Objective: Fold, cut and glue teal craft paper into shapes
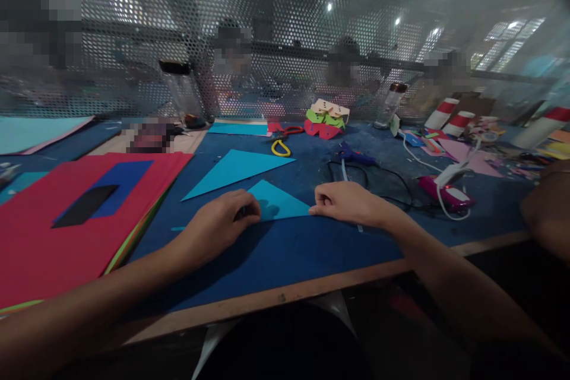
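A light blue paper triangle [278, 202] lies on the dark blue table in front of me. My left hand [225, 219] is closed at its left side, fingers curled against the paper. At its right corner, my right hand [345, 203] pinches the tip between thumb and forefinger. Just behind, a larger light blue triangle [238, 171] lies flat, touched by neither hand. Part of the nearer triangle is hidden by my left fingers.
Red sheets [93, 237] are stacked at left. Scissors [281, 145] and cut-out paper shapes [326, 119] sit behind; a blue glue gun [356, 155], its cable and a magenta device [445, 193] are at right. Another person's arm [550, 208] reaches in at far right.
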`<state>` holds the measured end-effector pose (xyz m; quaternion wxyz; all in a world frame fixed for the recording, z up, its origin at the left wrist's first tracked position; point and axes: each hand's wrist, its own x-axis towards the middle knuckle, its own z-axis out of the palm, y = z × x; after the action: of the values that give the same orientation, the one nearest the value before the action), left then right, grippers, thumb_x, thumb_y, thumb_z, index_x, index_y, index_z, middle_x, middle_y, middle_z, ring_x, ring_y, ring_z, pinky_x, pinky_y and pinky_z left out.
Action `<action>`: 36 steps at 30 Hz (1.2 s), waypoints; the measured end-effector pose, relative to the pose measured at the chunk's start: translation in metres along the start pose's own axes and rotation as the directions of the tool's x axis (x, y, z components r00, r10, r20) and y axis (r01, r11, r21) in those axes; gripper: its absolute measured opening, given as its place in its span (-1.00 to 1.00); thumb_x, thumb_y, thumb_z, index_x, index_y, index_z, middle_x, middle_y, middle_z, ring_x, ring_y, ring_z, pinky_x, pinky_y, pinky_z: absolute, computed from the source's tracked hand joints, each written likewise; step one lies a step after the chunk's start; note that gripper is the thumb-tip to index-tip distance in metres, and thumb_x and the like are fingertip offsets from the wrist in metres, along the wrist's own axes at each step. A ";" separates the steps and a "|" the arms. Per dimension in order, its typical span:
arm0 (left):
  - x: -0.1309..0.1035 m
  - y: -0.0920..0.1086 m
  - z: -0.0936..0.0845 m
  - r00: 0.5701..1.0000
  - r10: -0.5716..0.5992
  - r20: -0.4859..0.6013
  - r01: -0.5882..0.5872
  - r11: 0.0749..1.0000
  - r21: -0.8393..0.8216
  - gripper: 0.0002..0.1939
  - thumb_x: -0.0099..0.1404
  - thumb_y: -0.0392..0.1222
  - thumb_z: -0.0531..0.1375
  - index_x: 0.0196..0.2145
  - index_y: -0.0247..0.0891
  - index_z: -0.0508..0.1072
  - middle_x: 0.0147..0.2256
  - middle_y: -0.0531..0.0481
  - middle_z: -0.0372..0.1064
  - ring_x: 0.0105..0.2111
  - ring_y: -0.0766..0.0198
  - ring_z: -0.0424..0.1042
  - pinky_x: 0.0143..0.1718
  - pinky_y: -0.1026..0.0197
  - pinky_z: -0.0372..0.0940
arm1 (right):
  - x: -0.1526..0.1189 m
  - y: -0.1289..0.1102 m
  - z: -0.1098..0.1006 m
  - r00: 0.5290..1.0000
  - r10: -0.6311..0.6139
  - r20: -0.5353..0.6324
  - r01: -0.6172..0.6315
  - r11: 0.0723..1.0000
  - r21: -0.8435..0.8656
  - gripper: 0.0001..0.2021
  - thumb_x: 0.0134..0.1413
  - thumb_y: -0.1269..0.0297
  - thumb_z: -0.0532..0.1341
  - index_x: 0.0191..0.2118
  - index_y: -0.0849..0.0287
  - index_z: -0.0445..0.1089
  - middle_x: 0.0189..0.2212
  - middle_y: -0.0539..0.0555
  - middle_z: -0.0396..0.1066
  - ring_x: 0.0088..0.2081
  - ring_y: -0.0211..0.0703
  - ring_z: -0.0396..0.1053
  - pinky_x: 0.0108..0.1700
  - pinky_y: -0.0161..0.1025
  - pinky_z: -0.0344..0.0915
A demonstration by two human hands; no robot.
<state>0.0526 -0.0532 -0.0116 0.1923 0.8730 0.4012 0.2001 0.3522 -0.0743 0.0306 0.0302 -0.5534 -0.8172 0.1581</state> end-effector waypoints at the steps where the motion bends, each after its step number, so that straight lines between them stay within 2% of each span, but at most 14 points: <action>1: 0.000 -0.001 0.001 1.000 0.021 -0.005 -0.021 1.000 0.001 -0.86 0.39 -0.14 0.13 -0.27 -0.16 0.47 -0.25 0.00 0.48 -0.22 0.15 0.44 -0.19 0.18 0.25 | 0.000 0.001 0.000 1.000 -0.002 0.002 0.002 1.000 0.004 -0.68 0.27 0.00 0.24 -0.38 0.12 0.35 -0.40 0.03 0.47 -0.39 -0.17 0.35 -0.37 -0.26 0.00; 4: -0.002 -0.001 0.002 0.998 0.062 -0.014 -0.062 0.998 0.020 -0.85 0.41 -0.17 0.11 -0.24 -0.15 0.49 -0.21 -0.01 0.47 -0.16 0.14 0.44 -0.12 0.16 0.26 | -0.001 0.001 0.000 1.000 -0.008 0.011 0.008 1.000 0.004 -0.70 0.27 0.01 0.23 -0.36 0.11 0.35 -0.38 0.02 0.48 -0.38 -0.16 0.36 -0.36 -0.27 0.02; 13: -0.005 0.006 0.001 0.985 0.173 -0.015 -0.169 0.977 0.129 -0.80 0.47 -0.24 0.07 -0.20 -0.17 0.51 -0.21 -0.03 0.43 -0.16 0.14 0.43 -0.13 0.17 0.25 | -0.007 0.004 0.000 0.999 -0.044 0.010 0.044 0.999 -0.009 -0.82 0.30 0.13 0.18 -0.29 0.10 0.34 -0.36 0.01 0.49 -0.38 -0.19 0.37 -0.36 -0.26 0.03; 17: -0.007 0.002 0.004 0.976 0.215 -0.014 -0.210 0.962 0.173 -0.76 0.51 -0.22 0.04 -0.11 -0.14 0.53 -0.18 -0.03 0.42 -0.14 0.14 0.41 -0.12 0.17 0.25 | -0.007 0.007 0.002 0.998 -0.055 -0.001 0.055 0.998 -0.013 -0.90 0.28 0.21 0.18 -0.24 0.09 0.36 -0.32 0.01 0.49 -0.36 -0.18 0.37 -0.35 -0.26 0.05; 23: -0.006 -0.005 0.005 0.973 0.232 -0.016 -0.227 0.961 0.155 -0.74 0.50 -0.22 0.06 -0.13 -0.14 0.57 -0.20 -0.03 0.42 -0.16 0.16 0.42 -0.15 0.19 0.26 | -0.007 0.010 -0.001 0.994 -0.103 -0.043 0.103 0.995 -0.009 -0.94 0.23 0.32 0.19 -0.21 0.11 0.41 -0.21 0.05 0.46 -0.28 -0.19 0.37 -0.29 -0.25 0.12; 27: -0.005 -0.003 0.005 0.973 0.230 -0.023 -0.224 0.965 0.138 -0.71 0.47 -0.26 0.04 -0.16 -0.14 0.58 -0.20 -0.04 0.44 -0.15 0.16 0.44 -0.14 0.20 0.28 | -0.004 -0.010 -0.005 0.977 -0.142 -0.161 0.147 0.989 0.021 -0.91 0.28 0.27 0.20 -0.21 0.13 0.44 -0.18 0.06 0.46 -0.22 -0.17 0.37 -0.20 -0.24 0.16; 29: -0.004 -0.001 0.004 0.977 0.213 -0.018 -0.209 0.969 0.134 -0.70 0.45 -0.26 0.04 -0.17 -0.14 0.58 -0.20 -0.05 0.46 -0.14 0.15 0.44 -0.15 0.20 0.29 | 0.001 -0.025 -0.002 0.956 -0.202 -0.213 0.212 0.977 0.020 -0.90 0.30 0.29 0.20 -0.23 0.15 0.45 -0.21 0.05 0.47 -0.20 -0.17 0.38 -0.17 -0.25 0.17; 33: -0.004 0.002 0.003 0.977 0.212 -0.021 -0.207 0.969 0.131 -0.69 0.42 -0.27 0.03 -0.17 -0.14 0.59 -0.21 -0.04 0.46 -0.16 0.15 0.46 -0.15 0.20 0.30 | 0.020 -0.047 0.015 0.921 -0.321 -0.219 0.327 0.945 -0.008 -0.89 0.30 0.29 0.22 -0.23 0.18 0.46 -0.22 0.06 0.47 -0.18 -0.17 0.38 -0.13 -0.24 0.17; 36: -0.004 0.000 0.003 0.974 0.227 -0.024 -0.221 0.965 0.142 -0.65 0.39 -0.33 0.02 -0.16 -0.15 0.60 -0.23 -0.05 0.45 -0.18 0.16 0.46 -0.16 0.19 0.30 | 0.034 -0.052 0.030 0.926 -0.316 -0.205 0.329 0.944 0.027 -0.91 0.27 0.34 0.21 -0.26 0.18 0.47 -0.25 0.05 0.47 -0.20 -0.18 0.38 -0.16 -0.26 0.16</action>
<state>0.0516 -0.0566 -0.0153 0.0993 0.9198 0.3165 0.2096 0.2858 -0.0670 0.0130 0.1535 -0.4233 -0.8848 0.1201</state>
